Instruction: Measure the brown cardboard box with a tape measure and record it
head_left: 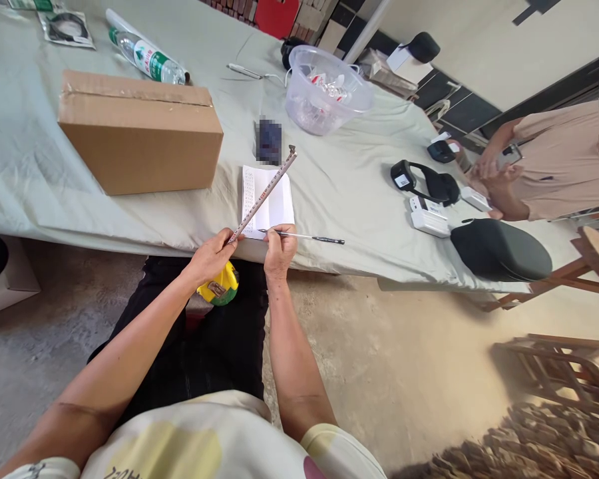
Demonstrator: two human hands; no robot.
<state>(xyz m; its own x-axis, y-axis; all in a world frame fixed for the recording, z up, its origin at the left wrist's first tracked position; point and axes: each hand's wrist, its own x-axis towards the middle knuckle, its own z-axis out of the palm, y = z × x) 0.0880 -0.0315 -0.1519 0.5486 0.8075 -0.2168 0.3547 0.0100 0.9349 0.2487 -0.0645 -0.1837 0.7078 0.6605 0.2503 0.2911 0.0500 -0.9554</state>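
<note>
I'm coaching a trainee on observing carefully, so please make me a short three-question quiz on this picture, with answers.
1. Which hand holds the pen?
2. True or false: in this view, the tape measure blade crosses the paper.
3. Which lies just beyond the cardboard box? a) black case b) water bottle c) headset

Key: 1. The right hand. 2. True. 3. b.

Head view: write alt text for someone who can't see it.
The left hand holds a tape blade slanting across a white paper; the right hand holds a pen, tip over the paper. The yellow-and-green tape case is by the left hand. A cardboard box stands on the cloth-covered table.
</note>
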